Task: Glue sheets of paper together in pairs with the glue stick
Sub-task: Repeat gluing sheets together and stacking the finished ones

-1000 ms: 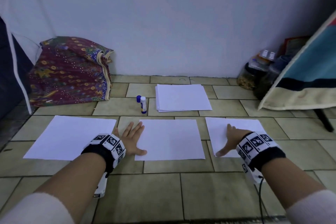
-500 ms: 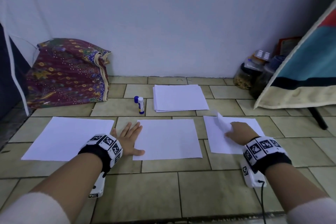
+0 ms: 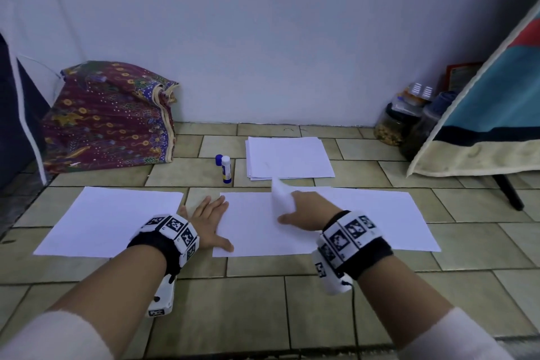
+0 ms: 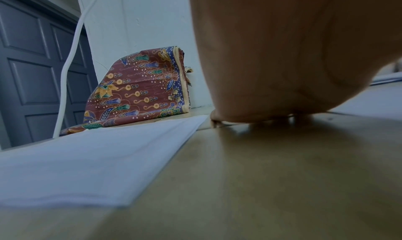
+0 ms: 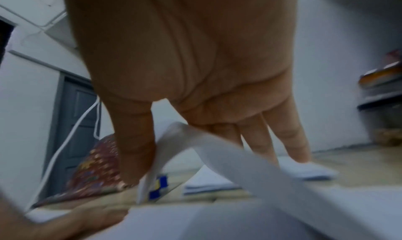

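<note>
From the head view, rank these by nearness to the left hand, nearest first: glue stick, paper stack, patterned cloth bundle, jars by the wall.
Measured from the left hand:
1. Glue stick, just beyond the fingers.
2. Paper stack, beyond and to the right.
3. Patterned cloth bundle, far left against the wall.
4. Jars, far right by the wall.

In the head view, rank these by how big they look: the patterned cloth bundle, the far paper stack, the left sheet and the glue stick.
1. left sheet and patterned cloth bundle: look alike; the sheet lies nearer the camera, so I won't rank them
2. far paper stack
3. glue stick, by far the smallest
</note>
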The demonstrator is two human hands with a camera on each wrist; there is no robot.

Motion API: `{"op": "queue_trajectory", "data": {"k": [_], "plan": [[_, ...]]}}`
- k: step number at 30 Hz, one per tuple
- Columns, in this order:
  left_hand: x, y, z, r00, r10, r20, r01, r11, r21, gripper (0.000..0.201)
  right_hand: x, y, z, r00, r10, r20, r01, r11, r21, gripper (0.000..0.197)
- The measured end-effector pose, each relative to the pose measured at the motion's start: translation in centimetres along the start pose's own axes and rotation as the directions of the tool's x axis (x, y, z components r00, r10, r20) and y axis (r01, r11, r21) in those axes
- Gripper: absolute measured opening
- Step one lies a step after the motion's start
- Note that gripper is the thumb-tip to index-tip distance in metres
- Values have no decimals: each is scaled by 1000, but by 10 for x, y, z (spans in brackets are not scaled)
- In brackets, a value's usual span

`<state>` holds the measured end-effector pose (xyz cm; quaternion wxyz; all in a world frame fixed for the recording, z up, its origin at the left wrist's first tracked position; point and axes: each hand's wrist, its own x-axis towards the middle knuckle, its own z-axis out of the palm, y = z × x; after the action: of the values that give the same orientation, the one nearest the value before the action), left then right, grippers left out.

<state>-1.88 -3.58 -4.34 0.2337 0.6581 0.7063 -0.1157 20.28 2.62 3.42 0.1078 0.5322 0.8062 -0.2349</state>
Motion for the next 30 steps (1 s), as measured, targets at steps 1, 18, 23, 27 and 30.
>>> {"op": "queue_trajectory", "data": {"k": [1,18,23,27,30], "plan": [[0,2,-1,1000,-11,-5,11,1000,-9,163,4,-7,6,1000,-11,22,11,1000,-2,56],[5,0,3,999,-52,13,52,998,-17,106,19,-59,43,996,15,86,-9,998,-68,63],[7,-1,3,998,-57,26,57,998,-10,106,17,-62,44,996,35,82,-29,997,-74,65],[8,-1,2,997,-65,44,65,998,-2,106,17,-68,46,996,38,79,-33,997,-64,65],[10,-2,4,997,-69,38,70,998,-5,106,19,-73,48,996,43,84,-38,997,-62,65]]}}
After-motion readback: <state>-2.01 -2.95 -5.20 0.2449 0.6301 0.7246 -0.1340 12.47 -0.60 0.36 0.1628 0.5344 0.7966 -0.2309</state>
